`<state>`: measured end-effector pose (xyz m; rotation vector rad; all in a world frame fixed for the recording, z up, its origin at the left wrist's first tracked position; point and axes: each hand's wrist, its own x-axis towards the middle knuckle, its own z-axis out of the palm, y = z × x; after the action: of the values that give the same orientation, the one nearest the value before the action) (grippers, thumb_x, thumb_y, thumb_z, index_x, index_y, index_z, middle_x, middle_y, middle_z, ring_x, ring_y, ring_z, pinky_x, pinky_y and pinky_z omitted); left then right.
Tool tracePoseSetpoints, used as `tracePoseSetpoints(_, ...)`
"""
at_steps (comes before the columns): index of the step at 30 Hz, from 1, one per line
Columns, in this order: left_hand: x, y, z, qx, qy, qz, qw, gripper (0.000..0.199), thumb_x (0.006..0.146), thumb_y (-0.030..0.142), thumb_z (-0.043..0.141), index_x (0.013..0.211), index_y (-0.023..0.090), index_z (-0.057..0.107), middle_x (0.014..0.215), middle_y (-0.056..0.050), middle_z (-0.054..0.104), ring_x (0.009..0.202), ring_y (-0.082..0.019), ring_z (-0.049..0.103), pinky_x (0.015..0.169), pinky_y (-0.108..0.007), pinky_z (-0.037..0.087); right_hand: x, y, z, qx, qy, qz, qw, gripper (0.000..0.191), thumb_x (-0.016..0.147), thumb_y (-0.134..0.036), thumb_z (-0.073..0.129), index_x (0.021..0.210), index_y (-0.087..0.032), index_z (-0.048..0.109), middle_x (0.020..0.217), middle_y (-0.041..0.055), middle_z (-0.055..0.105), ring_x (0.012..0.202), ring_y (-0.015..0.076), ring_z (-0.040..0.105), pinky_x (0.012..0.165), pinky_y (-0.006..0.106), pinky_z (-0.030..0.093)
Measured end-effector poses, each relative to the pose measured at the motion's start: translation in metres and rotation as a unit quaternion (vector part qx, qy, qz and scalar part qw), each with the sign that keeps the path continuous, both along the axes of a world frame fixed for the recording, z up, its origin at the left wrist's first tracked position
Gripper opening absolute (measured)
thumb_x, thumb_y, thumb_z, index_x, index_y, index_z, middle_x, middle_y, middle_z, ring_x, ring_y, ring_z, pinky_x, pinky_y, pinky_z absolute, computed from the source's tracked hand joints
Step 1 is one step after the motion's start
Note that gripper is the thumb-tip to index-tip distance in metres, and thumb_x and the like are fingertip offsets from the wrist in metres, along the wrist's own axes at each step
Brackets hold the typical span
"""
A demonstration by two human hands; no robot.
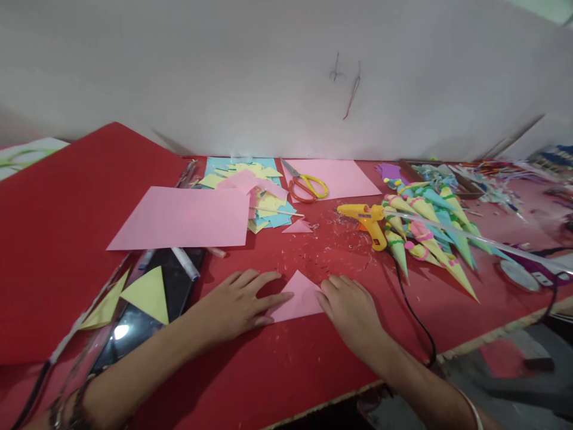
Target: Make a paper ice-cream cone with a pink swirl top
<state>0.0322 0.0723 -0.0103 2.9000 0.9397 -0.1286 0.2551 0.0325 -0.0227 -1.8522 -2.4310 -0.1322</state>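
Note:
A pink paper triangle (297,298) lies on the red table in front of me, its point facing the wall. My left hand (244,301) is spread with its palm down, and its fingertips rest on the triangle's left side. At the right corner, my right hand (351,307) has its fingers curled together and its thumb on the paper, gripping the edge. Just beyond the triangle is a small pink paper scrap (298,226). A larger pink sheet (188,218) lies to the left, above a marker (185,263) and a dark glossy flat object (156,298).
Scissors (307,186) with red and yellow handles lie on pink paper near the wall, right of piled paper cuttings (264,203). A yellow glue gun (367,222) with a trailing cord sits beside several decorated paper cones (430,224). Folded yellow paper (147,294) is at left.

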Motion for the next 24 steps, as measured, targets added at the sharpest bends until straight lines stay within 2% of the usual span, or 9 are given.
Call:
tracePoseSetpoints(4,-0.002,0.009,0.008,-0.034,0.000,-0.024,0.999,0.048,0.082,0.042,0.049,0.128,0.043,0.033,0.138,0.000,0.036,0.107,-0.024,0.046,0.090,-0.038,0.033,-0.001,0.000,0.001,0.001,-0.005,-0.002,1.000,0.021,0.083,-0.019,0.046,0.065,-0.017,0.057,0.066,0.0043,0.062,0.066,0.0202,0.060,0.058,0.030,0.035)
tracePoseSetpoints(9,0.004,0.021,0.023,-0.123,-0.047,-0.085,0.988,0.055,0.077,0.034,0.058,0.127,0.039,0.036,0.137,0.003,0.039,0.121,-0.017,0.039,0.101,-0.028,0.022,-0.002,0.000,0.001,0.002,-0.006,-0.002,1.000,0.022,0.084,-0.019,0.045,0.066,-0.017,0.057,0.066,0.0049,0.063,0.066,0.0197,0.060,0.059,0.029,0.035)
tracePoseSetpoints(13,0.009,0.028,0.026,-0.175,-0.065,-0.109,0.976,0.061,0.074,0.028,0.063,0.128,0.037,0.036,0.136,0.003,0.039,0.126,-0.014,0.033,0.104,-0.026,0.018,-0.002,0.000,0.000,0.004,-0.006,-0.004,1.000,0.022,0.084,-0.019,0.045,0.067,-0.017,0.058,0.066,0.0051,0.063,0.067,0.0197,0.060,0.058,0.029,0.036)
tracePoseSetpoints(18,0.014,0.034,0.031,-0.205,-0.015,-0.107,0.973,0.065,0.072,0.027,0.063,0.129,0.033,0.034,0.139,0.000,0.033,0.128,-0.018,0.029,0.105,-0.034,0.017,-0.002,0.001,0.001,0.004,-0.006,0.003,1.000,0.019,0.082,-0.019,0.048,0.067,-0.017,0.059,0.065,0.0046,0.063,0.066,0.0195,0.060,0.058,0.029,0.036)
tracePoseSetpoints(24,0.016,0.039,0.038,-0.200,-0.016,-0.109,0.974,0.064,0.071,0.028,0.064,0.129,0.029,0.036,0.137,-0.002,0.038,0.126,-0.019,0.032,0.101,-0.035,0.026,-0.001,0.002,0.003,-0.012,0.000,0.001,1.000,0.015,0.081,-0.018,0.050,0.069,-0.017,0.060,0.067,0.0043,0.063,0.066,0.0197,0.058,0.058,0.030,0.037)
